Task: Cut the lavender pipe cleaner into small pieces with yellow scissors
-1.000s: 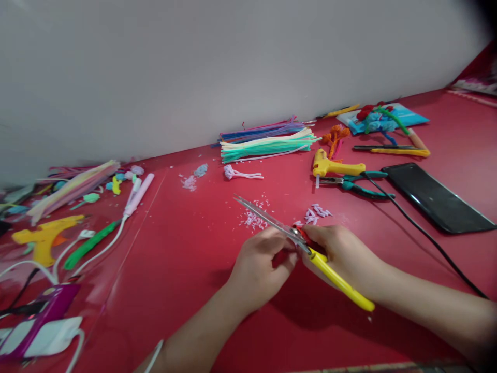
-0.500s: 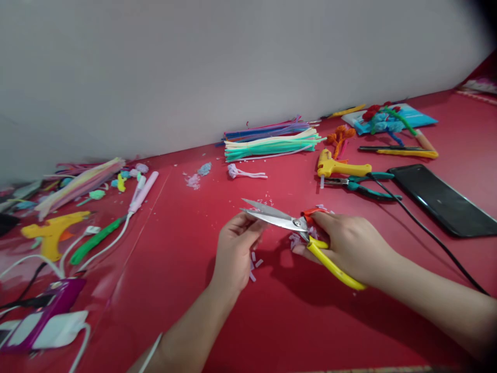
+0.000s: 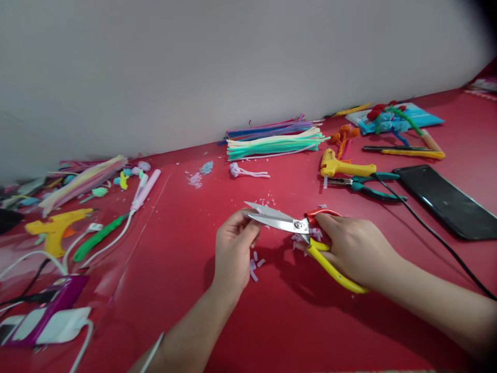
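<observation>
My right hand is wrapped around scissors with one red and one yellow handle. Their silvery blades point left and stand slightly apart. At the blade tips, my left hand is pinched closed, thumb against fingers. What it holds is mostly hidden behind the blades and too small to name. Short lilac cut pieces lie on the red table just right of my left hand. More lilac pieces show beneath the scissors, partly covered by my right hand.
Bundled pipe cleaners lie by the wall, with a lilac tufted piece before them. To the right are a yellow glue gun, pliers and a black phone. Another glue gun, cables and a purple power strip occupy the left.
The view has shifted slightly, so table items appear a little further right. My right hand and the scissors have moved only a touch; my left hand keeps its pinch.
</observation>
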Demonstrator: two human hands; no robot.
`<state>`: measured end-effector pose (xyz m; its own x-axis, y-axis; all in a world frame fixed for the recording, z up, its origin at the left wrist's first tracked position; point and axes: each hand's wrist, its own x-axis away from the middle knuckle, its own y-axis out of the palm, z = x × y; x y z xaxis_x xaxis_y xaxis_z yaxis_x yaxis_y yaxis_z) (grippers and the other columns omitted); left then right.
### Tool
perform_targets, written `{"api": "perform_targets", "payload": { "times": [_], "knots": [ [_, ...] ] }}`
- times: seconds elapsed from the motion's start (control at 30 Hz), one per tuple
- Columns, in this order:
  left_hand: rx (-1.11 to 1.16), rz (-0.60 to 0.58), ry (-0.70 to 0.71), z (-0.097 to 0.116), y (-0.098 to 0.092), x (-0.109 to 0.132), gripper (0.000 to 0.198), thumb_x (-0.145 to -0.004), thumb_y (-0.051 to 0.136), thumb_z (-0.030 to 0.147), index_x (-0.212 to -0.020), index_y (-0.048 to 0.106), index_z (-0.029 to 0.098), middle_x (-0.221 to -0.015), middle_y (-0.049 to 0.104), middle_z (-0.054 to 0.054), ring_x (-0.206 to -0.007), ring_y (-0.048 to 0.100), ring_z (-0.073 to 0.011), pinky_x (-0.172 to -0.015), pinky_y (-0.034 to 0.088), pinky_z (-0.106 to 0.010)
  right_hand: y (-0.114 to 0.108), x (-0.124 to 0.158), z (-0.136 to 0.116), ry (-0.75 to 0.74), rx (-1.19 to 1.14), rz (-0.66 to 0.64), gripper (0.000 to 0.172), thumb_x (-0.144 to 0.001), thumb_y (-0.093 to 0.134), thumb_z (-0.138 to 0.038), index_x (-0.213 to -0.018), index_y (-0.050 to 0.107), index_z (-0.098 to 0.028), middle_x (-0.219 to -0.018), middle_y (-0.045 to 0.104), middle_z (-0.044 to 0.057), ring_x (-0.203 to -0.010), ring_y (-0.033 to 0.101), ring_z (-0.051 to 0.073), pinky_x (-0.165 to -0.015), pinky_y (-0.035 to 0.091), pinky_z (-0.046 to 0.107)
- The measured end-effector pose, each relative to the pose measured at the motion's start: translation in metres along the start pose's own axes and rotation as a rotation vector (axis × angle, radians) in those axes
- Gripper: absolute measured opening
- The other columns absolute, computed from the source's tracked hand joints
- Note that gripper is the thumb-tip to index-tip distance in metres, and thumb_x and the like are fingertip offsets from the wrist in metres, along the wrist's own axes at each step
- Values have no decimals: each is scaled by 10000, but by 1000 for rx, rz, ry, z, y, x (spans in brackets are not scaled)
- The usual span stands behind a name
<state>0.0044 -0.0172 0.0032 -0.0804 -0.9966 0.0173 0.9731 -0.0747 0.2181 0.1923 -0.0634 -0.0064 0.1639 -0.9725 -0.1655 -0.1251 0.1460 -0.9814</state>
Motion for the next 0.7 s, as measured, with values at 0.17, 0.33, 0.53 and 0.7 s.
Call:
{"api": "perform_targets", "payload": {
  "times": [0.17,0.33,0.53,0.7],
  "knots": [
    [-4,-20,17,1,-1,-1,31,-686,586,177,-711,601,189,-579,459,41,-489,365,-43,-431,255,-170,-1,-1,0,15,-11,-19,333,-723,371,-536,-691,419,-208,-535,525,-3,-434,424,116,-446,147,244],
    [36,-33,28,2,0,-2,32,-685,589,179,-707,610,189,-593,463,39,-476,351,-36,-421,243,-170,-1,-1,-1,1,-59,-50,328,-731,369,-532,-682,406,-210,-526,512,-8,-433,413,110,-446,158,241],
    [63,-19,2,1,0,-2,23,-682,599,175,-700,612,183,-561,454,39,-479,361,-37,-431,258,-161,1,0,1,-23,-52,-46,320,-732,376,-527,-668,378,-214,-485,468,-25,-411,390,108,-437,147,237],
    [100,-8,-25,1,0,-1,18,-668,614,177,-680,601,174,-546,456,41,-477,373,-38,-429,270,-156,3,-1,1,-37,-57,-40,319,-739,372,-517,-666,395,-207,-476,464,-22,-404,382,103,-435,145,238]
  ]
}}
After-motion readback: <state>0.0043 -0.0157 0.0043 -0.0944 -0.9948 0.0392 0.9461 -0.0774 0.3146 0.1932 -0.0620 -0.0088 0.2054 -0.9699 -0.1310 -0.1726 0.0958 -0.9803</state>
